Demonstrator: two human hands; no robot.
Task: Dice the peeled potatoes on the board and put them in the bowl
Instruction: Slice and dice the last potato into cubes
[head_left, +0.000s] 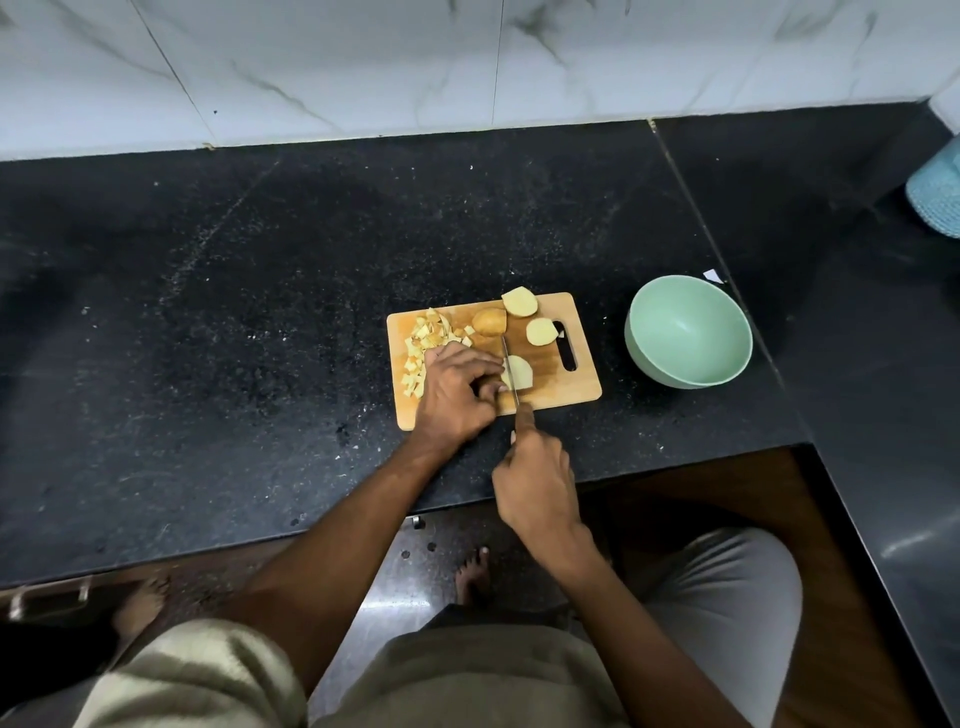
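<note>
Clearly the dicing is midway. On the wooden board (550, 384), the left hand (457, 387) curls its fingers down on a potato piece (521, 372) at the board's near middle, pinning it, while the right hand (537, 483), just off the board's near edge, grips the knife (510, 371), blade set across that piece. Diced cubes (423, 348) lie heaped at the board's left end; three larger pieces (519, 302) wait at its far side. The green bowl (644, 358) stands right of the board, seemingly holding nothing. Next, I judge, come steady slices with fingertips tucked clear of the blade.
</note>
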